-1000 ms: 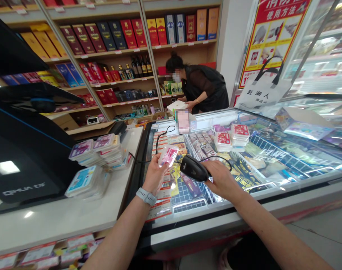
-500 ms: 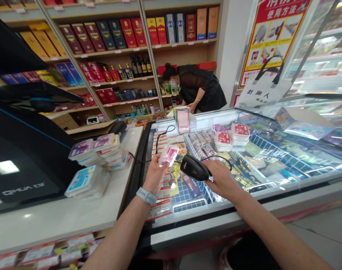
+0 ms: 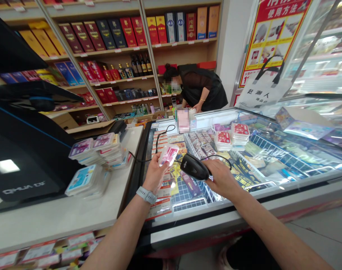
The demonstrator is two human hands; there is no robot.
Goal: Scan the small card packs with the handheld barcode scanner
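Observation:
My left hand (image 3: 156,170) is closed around a small clear plastic box with a pink and white label (image 3: 169,155), thumb on its face. My right hand (image 3: 222,178) grips the handle of a black barcode scanner (image 3: 193,167), whose head points left toward the box. A dark cable runs from the scanner. Both hands are above the glass top of a chest freezer (image 3: 187,213). On the glass beyond the scanner stand two stacks of red-labelled boxes (image 3: 223,139). To the left, purple-labelled boxes (image 3: 81,148) and blue-labelled boxes (image 3: 80,179) are stacked on the counter.
A black checkout terminal (image 3: 27,150) stands on the white counter (image 3: 61,221) at left. A white bag with dark handles (image 3: 262,92) and an opened carton (image 3: 306,125) sit on the freezer at right. Behind it, a person (image 3: 203,88) bends near the shelves.
My hands, the box and the scanner hold almost the same place. Across the freezer, the bending person's arm and body have shifted slightly right.

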